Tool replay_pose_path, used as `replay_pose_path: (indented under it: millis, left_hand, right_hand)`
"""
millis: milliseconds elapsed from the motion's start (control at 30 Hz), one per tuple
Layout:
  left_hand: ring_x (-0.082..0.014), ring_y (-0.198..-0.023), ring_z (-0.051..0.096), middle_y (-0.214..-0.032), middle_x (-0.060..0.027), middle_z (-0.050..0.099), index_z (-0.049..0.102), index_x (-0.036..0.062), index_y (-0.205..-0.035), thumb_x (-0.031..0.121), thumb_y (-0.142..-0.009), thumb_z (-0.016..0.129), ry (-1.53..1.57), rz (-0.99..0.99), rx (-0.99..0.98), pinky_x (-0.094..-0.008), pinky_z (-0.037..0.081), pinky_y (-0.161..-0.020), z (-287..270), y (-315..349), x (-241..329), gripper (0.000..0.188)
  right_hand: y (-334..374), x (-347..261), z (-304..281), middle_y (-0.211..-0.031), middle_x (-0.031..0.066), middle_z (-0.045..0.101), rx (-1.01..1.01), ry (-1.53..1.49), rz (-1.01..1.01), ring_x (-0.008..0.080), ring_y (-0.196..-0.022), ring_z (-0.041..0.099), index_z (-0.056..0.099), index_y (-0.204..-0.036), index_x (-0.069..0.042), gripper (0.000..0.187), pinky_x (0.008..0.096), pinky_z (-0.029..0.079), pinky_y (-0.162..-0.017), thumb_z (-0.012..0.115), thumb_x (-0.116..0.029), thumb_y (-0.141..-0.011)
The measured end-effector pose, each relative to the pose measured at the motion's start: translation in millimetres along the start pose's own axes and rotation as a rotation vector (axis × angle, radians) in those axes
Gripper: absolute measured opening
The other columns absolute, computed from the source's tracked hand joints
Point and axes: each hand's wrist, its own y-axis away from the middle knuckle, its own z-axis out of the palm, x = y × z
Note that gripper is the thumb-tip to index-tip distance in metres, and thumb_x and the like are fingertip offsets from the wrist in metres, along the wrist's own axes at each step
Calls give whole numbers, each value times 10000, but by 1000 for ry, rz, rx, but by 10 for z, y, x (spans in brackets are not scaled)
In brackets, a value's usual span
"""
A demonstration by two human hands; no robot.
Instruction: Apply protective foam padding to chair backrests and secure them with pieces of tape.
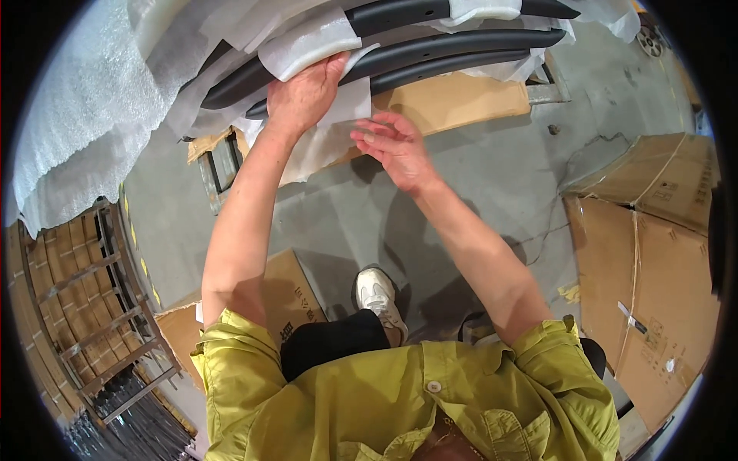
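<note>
Several long, curved black bars (453,48) lie side by side at the top, with white foam sheets tucked between and around them. My left hand (302,96) is wrapped over one bar near its left part. Its fingertips are partly hidden by a folded foam sheet (319,42) that bends over the bar behind. Just below the bars, my right hand (396,150) is raised with its fingers apart and nothing in it. A foam sheet (338,119) hangs down between the two hands.
Brown cardboard (453,100) lies beneath the bars on a metal frame (207,177). Bubbly foam wrap (92,107) drapes at upper left. A metal rack (100,273) stands at left, large cardboard boxes (646,300) at right. A carton (292,292) sits beside my leg.
</note>
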Motion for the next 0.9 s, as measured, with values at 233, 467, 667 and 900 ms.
replay_pose_path:
  millis: [233, 467, 667, 900]
  left_hand:
    - [-254, -983, 489, -1074, -31, 522, 481, 220, -1110, 478, -840, 266, -3, -16, 9, -377, 403, -800, 19, -6, -10, 431]
    - [-256, -950, 509, -1053, -32, 533, 488, 213, -1101, 463, -845, 264, -7, 6, 37, -377, 420, -778, 9, 6, 4, 421]
    - [-253, -948, 510, -1054, -33, 534, 488, 216, -1100, 443, -849, 268, -5, 14, 51, -372, 418, -782, 20, 17, -4, 404]
    - [-248, -957, 507, -1068, -18, 526, 482, 238, -1105, 435, -851, 261, -15, -16, -3, -367, 415, -790, -5, 30, 21, 390]
  right_hand:
    - [-66, 88, -15, -935, 125, 547, 119, -41, 8, 234, -846, 563, 439, -976, -10, 300, 312, 463, -753, 578, 36, -715]
    - [-84, 117, 9, -867, 113, 558, 225, 157, 14, 200, -719, 580, 445, -1021, -15, 332, 280, 476, -659, 590, -6, -723]
    - [-139, 124, 49, -829, 108, 557, 214, 207, -8, 179, -666, 578, 441, -1033, -6, 351, 249, 464, -584, 602, -34, -722]
    - [-201, 107, 40, -788, 86, 579, 235, 191, 37, 165, -670, 577, 489, -937, -42, 237, 240, 450, -559, 608, -81, -737]
